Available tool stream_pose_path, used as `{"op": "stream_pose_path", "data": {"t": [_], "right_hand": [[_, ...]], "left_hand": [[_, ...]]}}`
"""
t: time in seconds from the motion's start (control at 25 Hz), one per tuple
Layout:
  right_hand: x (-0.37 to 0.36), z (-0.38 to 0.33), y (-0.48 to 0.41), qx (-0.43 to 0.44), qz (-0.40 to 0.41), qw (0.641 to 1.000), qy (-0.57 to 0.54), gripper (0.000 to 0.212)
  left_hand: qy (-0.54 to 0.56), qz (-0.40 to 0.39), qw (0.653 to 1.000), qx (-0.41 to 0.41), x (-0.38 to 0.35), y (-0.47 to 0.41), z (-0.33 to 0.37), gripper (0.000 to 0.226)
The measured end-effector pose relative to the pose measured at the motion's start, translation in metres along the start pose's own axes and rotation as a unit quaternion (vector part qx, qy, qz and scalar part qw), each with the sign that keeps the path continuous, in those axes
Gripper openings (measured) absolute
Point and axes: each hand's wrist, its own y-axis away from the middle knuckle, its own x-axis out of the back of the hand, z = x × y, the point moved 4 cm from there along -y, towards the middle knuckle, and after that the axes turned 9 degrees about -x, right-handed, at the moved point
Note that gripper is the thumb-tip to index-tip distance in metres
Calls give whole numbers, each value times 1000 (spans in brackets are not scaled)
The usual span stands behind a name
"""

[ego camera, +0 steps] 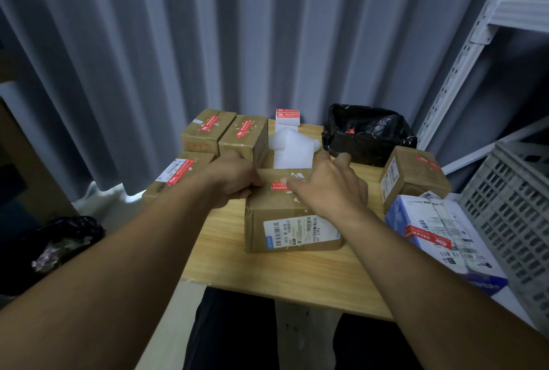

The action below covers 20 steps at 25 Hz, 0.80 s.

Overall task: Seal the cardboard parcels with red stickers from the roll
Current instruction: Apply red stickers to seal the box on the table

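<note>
Your left hand (234, 176) grips the cardboard parcel (292, 215); right hand (323, 185) presses it, fingers spread. Between them: red sticker (279, 186).

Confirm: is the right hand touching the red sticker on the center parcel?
Touching. Head view: the right hand's thumb tip lies pressed on the red sticker atop the cardboard parcel, no gap visible.

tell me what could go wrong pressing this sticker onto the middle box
The right hand covers part of the red sticker, so it may go down creased or askew on the middle parcel. The left hand grips only that parcel's left edge, so it could slide on the table. The loose white backing strip heaped just behind might get dragged along.
</note>
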Motion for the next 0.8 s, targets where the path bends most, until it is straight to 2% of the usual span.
{"op": "stream_pose_path", "data": {"t": [0.48,0.56,0.68,0.8], "right_hand": [[-9,-15,4,0,2,1000,-6,101],[-8,-13,2,-4,-6,1000,-28,97],[-4,-6,-4,-16,2,995,-99,77],[-8,-6,-1,8,17,999,-50,75]], "left_hand": [[12,-4,1000,7,0,-2,0,22],[14,-5,1000,5,0,-2,-1,21],[19,-5,1000,9,1,-2,-2,20],[15,-5,1000,10,1,-1,-2,16]]}}
